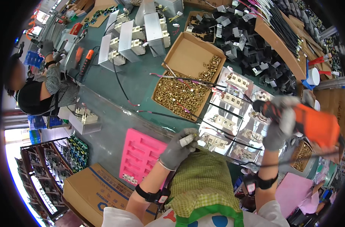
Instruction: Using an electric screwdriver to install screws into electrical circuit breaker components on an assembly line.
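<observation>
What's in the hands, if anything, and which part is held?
The right hand holds an orange power tool just behind its black nose. I can't tell whether the left hand pinches anything.

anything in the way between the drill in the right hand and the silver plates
Black cables lie across the silver plates, one near the nose of the orange drill in the right hand. Nothing else shows between; the drill hides what's beneath it.

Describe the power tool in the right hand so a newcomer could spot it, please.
On the green table, find the shiny silver pieces nearest the apron. Over their right side, the right hand grips the power tool. Its dark nose and bulky orange body distinguish it from the slimmer orange-handled tool at far left.
</observation>
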A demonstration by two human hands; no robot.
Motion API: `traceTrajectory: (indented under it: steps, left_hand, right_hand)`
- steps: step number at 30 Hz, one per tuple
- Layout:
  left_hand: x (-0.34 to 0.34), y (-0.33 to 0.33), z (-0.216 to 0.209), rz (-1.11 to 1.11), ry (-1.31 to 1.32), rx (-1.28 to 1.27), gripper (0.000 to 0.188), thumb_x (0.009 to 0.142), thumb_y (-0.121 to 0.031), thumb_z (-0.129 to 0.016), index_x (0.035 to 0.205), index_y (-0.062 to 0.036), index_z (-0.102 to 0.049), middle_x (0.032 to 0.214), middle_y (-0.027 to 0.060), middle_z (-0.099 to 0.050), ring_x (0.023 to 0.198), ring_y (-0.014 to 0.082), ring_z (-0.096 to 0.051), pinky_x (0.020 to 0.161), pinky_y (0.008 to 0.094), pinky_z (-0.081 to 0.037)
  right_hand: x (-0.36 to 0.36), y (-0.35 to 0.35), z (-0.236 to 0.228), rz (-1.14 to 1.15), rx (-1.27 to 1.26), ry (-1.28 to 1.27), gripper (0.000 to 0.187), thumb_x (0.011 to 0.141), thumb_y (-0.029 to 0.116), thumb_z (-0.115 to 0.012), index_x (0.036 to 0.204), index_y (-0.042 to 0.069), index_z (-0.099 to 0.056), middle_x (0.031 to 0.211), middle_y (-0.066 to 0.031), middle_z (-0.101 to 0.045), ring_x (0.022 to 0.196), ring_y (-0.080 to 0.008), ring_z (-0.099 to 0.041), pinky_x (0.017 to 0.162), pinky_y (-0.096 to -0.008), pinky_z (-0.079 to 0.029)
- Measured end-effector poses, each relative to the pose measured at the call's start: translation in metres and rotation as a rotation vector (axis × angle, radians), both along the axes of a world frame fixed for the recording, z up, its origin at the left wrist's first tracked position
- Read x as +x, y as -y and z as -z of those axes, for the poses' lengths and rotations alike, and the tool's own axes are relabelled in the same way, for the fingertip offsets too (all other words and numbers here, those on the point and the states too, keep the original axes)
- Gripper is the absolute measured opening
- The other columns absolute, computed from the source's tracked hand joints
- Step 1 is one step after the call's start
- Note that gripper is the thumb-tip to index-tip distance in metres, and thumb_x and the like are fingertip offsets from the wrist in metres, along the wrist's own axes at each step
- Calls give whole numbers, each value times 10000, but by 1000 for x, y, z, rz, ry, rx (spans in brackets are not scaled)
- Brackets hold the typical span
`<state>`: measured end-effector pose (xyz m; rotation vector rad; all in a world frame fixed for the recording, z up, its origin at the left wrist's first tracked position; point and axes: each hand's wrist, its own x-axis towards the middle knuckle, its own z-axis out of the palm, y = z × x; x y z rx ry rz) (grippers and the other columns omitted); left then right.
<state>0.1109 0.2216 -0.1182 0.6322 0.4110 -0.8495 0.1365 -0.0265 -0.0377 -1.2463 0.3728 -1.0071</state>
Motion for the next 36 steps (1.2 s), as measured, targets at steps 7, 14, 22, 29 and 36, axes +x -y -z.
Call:
traceTrajectory:
  steps: [7, 14, 22, 29, 36]
  left_hand:
    - [-9, 11, -8, 62, -58, -261, 246, 817, -140, -583, 1038, -63, -508, 846, 25, -515, 656, 87, -436, 533, 197, -357]
    - [-7, 17, -14, 110, 47, -333, 274, 818, -203, -592, 1023, -36, -520, 798, 29, -503, 601, 85, -402, 499, 201, -319]
    - [-8, 13, -9, 214, 121, -220, 374, 837, -386, -545, 944, -27, -550, 584, -8, -428, 439, 69, -313, 435, 214, -255]
    - [7, 18, -15, 423, 398, 144, 448, 841, -456, -510, 922, -18, -566, 574, -9, -435, 456, 79, -352, 443, 215, -279]
    - [47, 11, 16, 628, 1002, 1070, 360, 788, -293, -607, 1068, -80, -533, 731, 74, -561, 624, 171, -544, 592, 306, -444]
  right_hand:
    - [-65, -48, -65, -607, 95, 247, 312, 725, 273, -656, 783, 66, -431, 572, -11, -416, 477, -98, -403, 446, -199, -370]
    - [-69, -60, -62, -488, 106, 272, 321, 710, 288, -664, 737, 64, -435, 569, -21, -436, 459, -102, -404, 425, -180, -362]
    - [-70, -58, -57, -302, 27, 394, 235, 690, 207, -630, 699, 51, -454, 526, -16, -429, 427, -94, -472, 381, -199, -440]
    - [-71, -16, -48, -922, -79, 331, 300, 703, 225, -685, 826, 12, -514, 533, -23, -453, 422, -105, -474, 396, -220, -451]
    - [-78, -15, -38, -286, -197, 138, 615, 753, 225, -684, 1201, 31, -310, 659, -52, -504, 459, -173, -462, 403, -311, -395]
